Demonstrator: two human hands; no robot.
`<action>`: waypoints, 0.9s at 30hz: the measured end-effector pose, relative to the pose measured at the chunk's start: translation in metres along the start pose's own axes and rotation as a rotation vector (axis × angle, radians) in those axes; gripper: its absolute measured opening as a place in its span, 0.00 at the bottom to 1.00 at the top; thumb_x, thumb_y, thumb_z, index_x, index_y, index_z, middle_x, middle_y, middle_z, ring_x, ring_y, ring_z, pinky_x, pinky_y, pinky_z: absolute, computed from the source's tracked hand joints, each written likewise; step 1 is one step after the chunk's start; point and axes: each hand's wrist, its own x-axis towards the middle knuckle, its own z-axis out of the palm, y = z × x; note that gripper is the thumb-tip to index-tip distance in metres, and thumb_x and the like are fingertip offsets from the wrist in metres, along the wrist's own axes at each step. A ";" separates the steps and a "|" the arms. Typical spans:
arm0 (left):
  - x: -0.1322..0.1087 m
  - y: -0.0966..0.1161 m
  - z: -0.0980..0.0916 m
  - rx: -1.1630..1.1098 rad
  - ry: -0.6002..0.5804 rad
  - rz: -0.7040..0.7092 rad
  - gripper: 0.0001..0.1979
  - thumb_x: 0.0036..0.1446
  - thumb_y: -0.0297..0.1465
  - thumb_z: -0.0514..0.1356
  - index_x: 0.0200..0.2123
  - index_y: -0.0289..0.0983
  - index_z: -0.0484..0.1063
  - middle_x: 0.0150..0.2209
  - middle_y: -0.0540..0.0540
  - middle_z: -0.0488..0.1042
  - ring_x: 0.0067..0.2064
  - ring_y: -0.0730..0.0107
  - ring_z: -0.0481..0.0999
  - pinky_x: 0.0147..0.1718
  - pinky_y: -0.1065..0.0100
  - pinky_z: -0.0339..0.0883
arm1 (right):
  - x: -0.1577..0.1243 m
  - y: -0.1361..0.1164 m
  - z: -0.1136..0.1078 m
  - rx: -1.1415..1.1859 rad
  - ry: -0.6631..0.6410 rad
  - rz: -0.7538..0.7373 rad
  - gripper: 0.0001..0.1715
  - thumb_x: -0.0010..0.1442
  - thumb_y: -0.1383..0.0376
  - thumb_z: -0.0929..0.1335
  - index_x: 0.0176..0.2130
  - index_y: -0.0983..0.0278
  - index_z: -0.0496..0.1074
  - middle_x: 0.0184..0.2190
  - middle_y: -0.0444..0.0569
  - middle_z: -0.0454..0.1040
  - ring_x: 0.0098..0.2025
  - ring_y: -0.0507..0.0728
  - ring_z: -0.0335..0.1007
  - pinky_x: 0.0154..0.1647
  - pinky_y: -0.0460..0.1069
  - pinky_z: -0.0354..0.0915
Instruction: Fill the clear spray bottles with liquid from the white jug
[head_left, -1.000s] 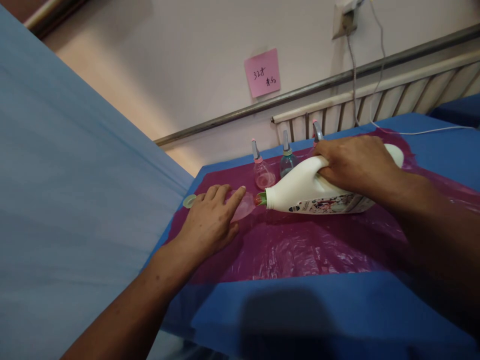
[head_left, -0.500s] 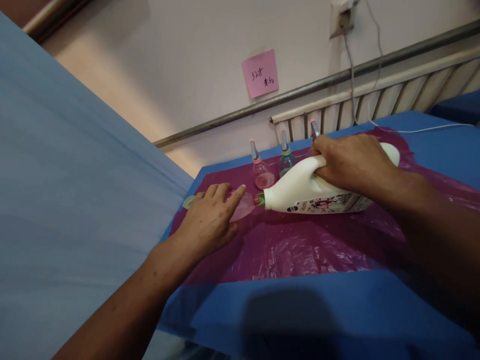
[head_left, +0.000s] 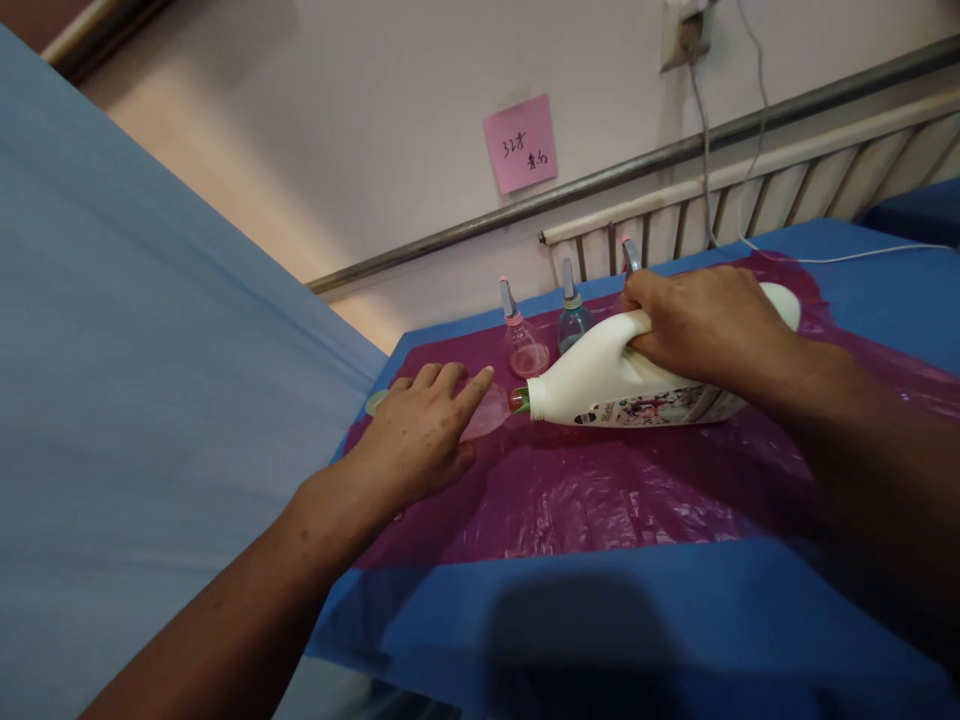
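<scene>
My right hand (head_left: 709, 320) is closed round the handle of a large white jug (head_left: 585, 375) with a flowered label, tipped on its side so its uncapped mouth points left. At that mouth sits a small green piece (head_left: 523, 400) above a reddish neck, perhaps a funnel; its shape is partly hidden. The neck belongs to a clear pinkish bottle (head_left: 487, 412). My left hand (head_left: 420, 430) is around this bottle, thumb on the near side and index finger on the far side, hiding part of it. Liquid flow cannot be made out.
Behind stand a pink spray bottle (head_left: 529, 355), a teal spray bottle (head_left: 574, 320) and a third sprayer (head_left: 630, 255), partly hidden. Purple plastic sheeting (head_left: 600, 500) covers the blue table (head_left: 570, 600). A pale green round object (head_left: 375, 402) lies left. A blue curtain (head_left: 150, 400) hangs there; a cord (head_left: 862, 258) trails right.
Almost nothing differs. My left forearm has shifted slightly left and the view a touch; the jug and bottle keep their places.
</scene>
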 end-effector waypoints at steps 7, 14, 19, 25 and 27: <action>0.001 0.000 -0.002 0.018 -0.025 -0.002 0.46 0.67 0.33 0.68 0.84 0.37 0.58 0.75 0.28 0.72 0.70 0.34 0.76 0.62 0.42 0.76 | -0.001 -0.001 -0.002 -0.015 -0.001 -0.004 0.23 0.71 0.55 0.70 0.60 0.58 0.82 0.40 0.57 0.87 0.38 0.67 0.78 0.40 0.57 0.55; 0.002 0.000 -0.006 -0.015 -0.016 -0.001 0.45 0.65 0.30 0.69 0.82 0.36 0.60 0.73 0.29 0.74 0.71 0.33 0.76 0.61 0.42 0.76 | -0.002 -0.001 -0.002 -0.014 0.011 -0.002 0.22 0.70 0.54 0.70 0.58 0.57 0.82 0.40 0.58 0.87 0.37 0.68 0.78 0.39 0.57 0.55; 0.002 0.003 -0.011 0.000 -0.034 -0.040 0.30 0.65 0.28 0.66 0.69 0.33 0.70 0.69 0.30 0.78 0.68 0.37 0.78 0.61 0.44 0.76 | -0.005 -0.004 -0.006 -0.028 0.023 -0.017 0.22 0.70 0.56 0.69 0.58 0.60 0.82 0.40 0.60 0.87 0.38 0.67 0.77 0.38 0.58 0.53; 0.003 0.003 -0.013 0.013 -0.026 -0.028 0.28 0.65 0.29 0.66 0.67 0.35 0.69 0.68 0.31 0.78 0.67 0.39 0.78 0.60 0.46 0.76 | -0.001 -0.002 -0.004 0.000 0.001 0.016 0.23 0.69 0.54 0.71 0.59 0.57 0.83 0.39 0.58 0.86 0.37 0.68 0.78 0.39 0.58 0.56; 0.002 0.002 -0.012 0.012 -0.010 -0.020 0.27 0.64 0.29 0.65 0.66 0.35 0.69 0.67 0.31 0.79 0.66 0.40 0.78 0.60 0.46 0.76 | -0.001 -0.001 -0.003 -0.008 0.001 0.011 0.23 0.70 0.54 0.71 0.59 0.57 0.83 0.39 0.58 0.87 0.37 0.68 0.78 0.39 0.58 0.55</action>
